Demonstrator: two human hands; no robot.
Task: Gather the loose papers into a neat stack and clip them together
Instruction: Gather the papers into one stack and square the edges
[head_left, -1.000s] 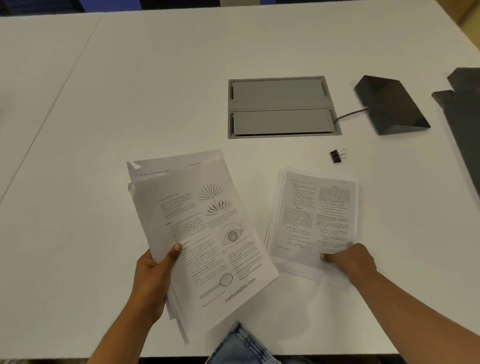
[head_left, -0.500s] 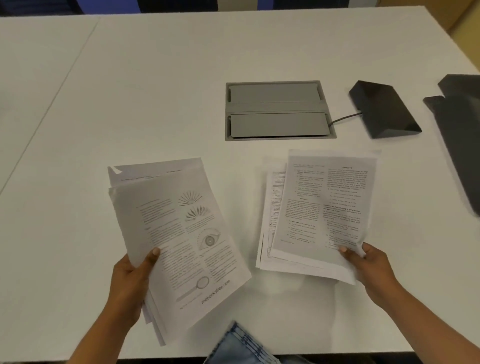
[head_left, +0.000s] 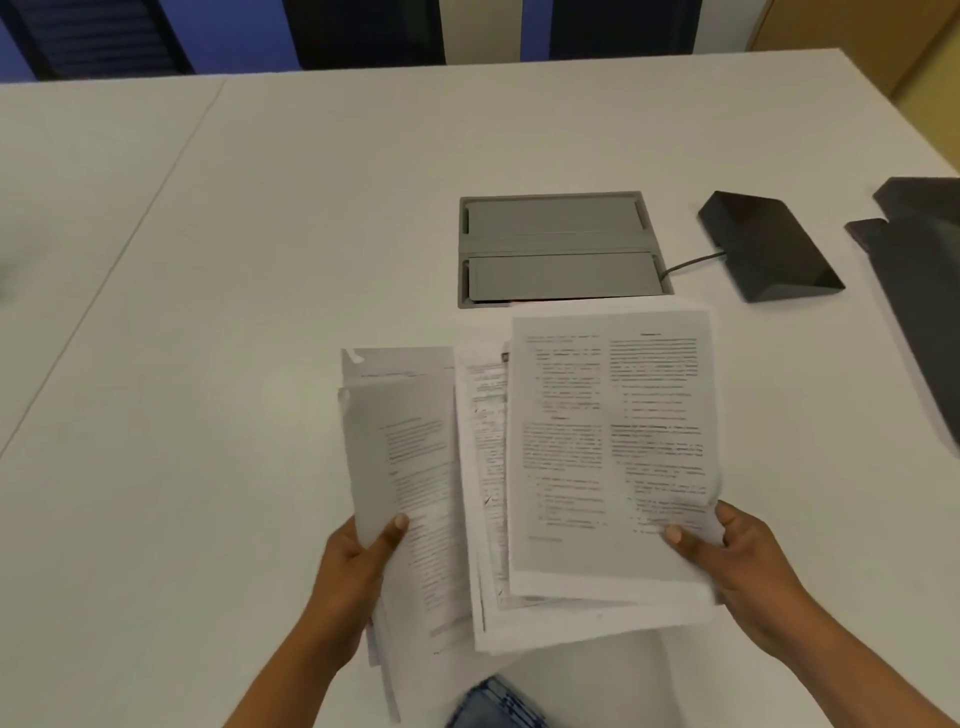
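Observation:
Two bundles of printed papers are held above the white table (head_left: 208, 312). My left hand (head_left: 358, 566) grips the left bundle (head_left: 405, 467) at its lower left edge, thumb on top. My right hand (head_left: 727, 561) grips the right bundle (head_left: 608, 452) at its lower right corner. The right bundle overlaps the right side of the left one, and the sheets are fanned and uneven. The black binder clip is hidden from view, behind the papers.
A grey cable hatch (head_left: 561, 249) is set into the table just beyond the papers. A black wedge-shaped device (head_left: 769, 249) with a cable lies to its right. Dark objects (head_left: 919, 270) sit at the right edge. Denim (head_left: 493, 701) shows at the table's near edge.
My right hand has lifted its bundle off the table and brought it left; my left hand has moved right. The two bundles now overlap, and the clip is covered.

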